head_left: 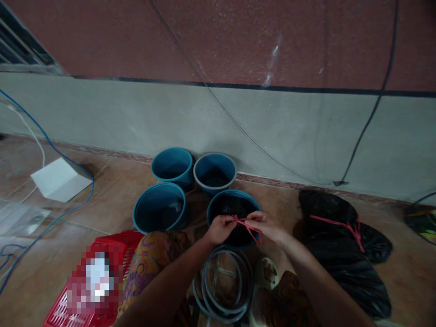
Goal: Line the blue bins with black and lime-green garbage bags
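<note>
A pink cord (247,225) is pinched between the left hand (220,229) and the right hand (265,225), each in a narrow grip with the fingers closed on it, and a loop of the cord hangs between them. The hands are held over the near-right bucket (233,206), one of four blue buckets standing close together on a tiled floor (112,202). Its contents appear dark, though the dim view makes them hard to tell. The near-left bucket (159,208), far-left bucket (173,165) and far-right bucket (214,171) are grouped just beside it, against the foot of a wall (204,122) painted grey below and dark red above. A coil of grey hose (223,286) is laid on the floor just below the hands. To its left, a patterned cloth (153,263) is bunched beside a red plastic basket (57,313), on which a blurred object (97,277) is seen. Black plastic bags (344,268) are heaped to the right, with a second pink cord (340,225) draped across them. At the far left, a blue cable (64,200) is trailed along the floor past a folded white card (60,180).
</note>
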### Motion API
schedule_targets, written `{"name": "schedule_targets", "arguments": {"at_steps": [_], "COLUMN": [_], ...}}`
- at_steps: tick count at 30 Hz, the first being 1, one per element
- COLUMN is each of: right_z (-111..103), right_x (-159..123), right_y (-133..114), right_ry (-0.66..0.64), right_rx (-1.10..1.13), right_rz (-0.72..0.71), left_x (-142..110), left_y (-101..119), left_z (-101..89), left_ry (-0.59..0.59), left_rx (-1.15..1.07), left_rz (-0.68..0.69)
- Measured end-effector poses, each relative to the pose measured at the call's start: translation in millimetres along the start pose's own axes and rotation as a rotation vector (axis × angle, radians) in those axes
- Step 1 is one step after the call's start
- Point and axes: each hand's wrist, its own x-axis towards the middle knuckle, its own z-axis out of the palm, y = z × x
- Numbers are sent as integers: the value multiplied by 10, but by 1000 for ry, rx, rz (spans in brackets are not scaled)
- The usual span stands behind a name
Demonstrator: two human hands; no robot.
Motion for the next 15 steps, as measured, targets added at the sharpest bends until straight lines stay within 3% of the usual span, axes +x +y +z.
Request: {"name": "schedule_targets", "arguments": {"at_steps": [4, 9, 15], "right_z": [36, 83, -137], "right_x": [-77, -145, -175], "right_y": [4, 98, -16], "right_ry": [48, -98, -18], "right_rx": [14, 136, 274], "right_rz": [122, 282, 191], "left_x": [25, 38, 39], "left_y": [-35, -49, -65], "left_z": [47, 77, 52], "left_ry": [45, 90, 108], "left_rx": [-132, -298, -230], "left_rz": [-90, -160, -200]}}
